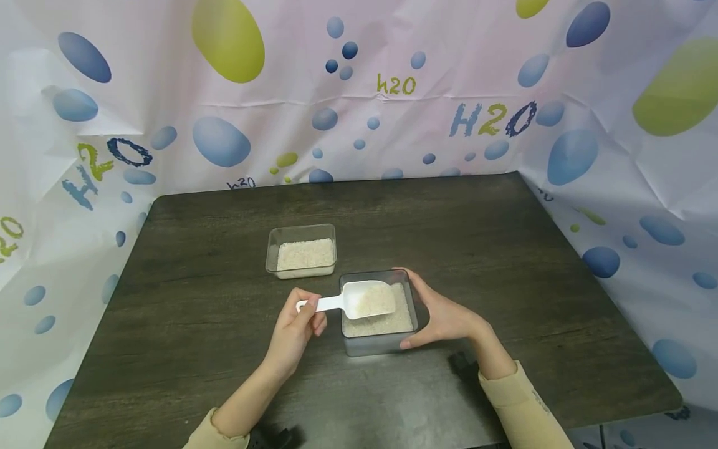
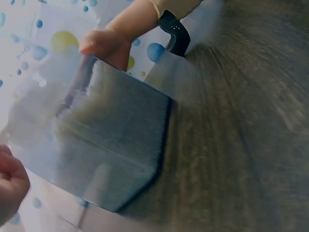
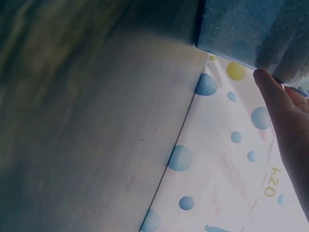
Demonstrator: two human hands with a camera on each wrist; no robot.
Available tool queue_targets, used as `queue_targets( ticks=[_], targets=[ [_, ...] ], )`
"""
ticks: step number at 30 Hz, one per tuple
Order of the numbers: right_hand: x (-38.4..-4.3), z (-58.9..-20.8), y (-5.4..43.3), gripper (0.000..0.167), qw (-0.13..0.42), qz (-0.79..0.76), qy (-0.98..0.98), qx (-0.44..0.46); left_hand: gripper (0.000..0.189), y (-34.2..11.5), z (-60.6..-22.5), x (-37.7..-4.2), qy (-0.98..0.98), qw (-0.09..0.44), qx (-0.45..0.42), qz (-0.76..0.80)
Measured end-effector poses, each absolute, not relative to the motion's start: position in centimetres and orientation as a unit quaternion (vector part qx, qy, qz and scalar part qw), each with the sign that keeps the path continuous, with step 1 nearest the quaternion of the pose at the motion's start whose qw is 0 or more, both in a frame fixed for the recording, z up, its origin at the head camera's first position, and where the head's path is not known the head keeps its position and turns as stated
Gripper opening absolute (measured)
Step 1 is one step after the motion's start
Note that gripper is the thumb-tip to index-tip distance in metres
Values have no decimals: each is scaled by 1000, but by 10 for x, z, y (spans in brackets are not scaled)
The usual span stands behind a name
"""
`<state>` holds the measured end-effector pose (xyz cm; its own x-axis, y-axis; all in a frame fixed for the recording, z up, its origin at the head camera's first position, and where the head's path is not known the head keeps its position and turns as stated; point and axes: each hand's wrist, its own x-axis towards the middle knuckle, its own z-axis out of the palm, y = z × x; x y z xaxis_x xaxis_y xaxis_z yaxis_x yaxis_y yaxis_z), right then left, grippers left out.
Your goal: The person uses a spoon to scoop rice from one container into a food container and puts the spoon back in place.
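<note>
In the head view my left hand pinches the handle of a white scoop, thumb on top. White rice lies in the scoop, which is over a grey see-through container partly filled with rice. My right hand holds that container by its right side, thumb at the front and fingers at the back corner. The left wrist view shows the container's wall close up, blurred. From low down, the right wrist view catches the right thumb against the container.
A second clear container, also with rice inside, stands behind and to the left on the dark wooden table. A white sheet with blue and green spots hangs along the back and both sides.
</note>
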<state>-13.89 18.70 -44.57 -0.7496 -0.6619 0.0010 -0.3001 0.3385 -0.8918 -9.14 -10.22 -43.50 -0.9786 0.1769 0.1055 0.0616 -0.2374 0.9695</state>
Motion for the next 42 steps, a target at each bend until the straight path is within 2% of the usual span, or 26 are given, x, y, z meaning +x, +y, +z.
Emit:
queue_targets(
  ticks=[12,22,33,42],
  targets=[
    [-138,-445,187,121,194,-494,796,-293,13,-108,-453,-94,472,88,134,867],
    [-139,-447,187,121,191,-493,796,-294,16,-107,-450,-94,451,95,138,876],
    [-139,-447,187,119,184,-487,801,-296,17,-122,-434,-103,462,52,166,870],
    [-138,-445,186,119,191,-485,797,-304,11,-154,-414,-120,510,-17,126,851]
  ],
)
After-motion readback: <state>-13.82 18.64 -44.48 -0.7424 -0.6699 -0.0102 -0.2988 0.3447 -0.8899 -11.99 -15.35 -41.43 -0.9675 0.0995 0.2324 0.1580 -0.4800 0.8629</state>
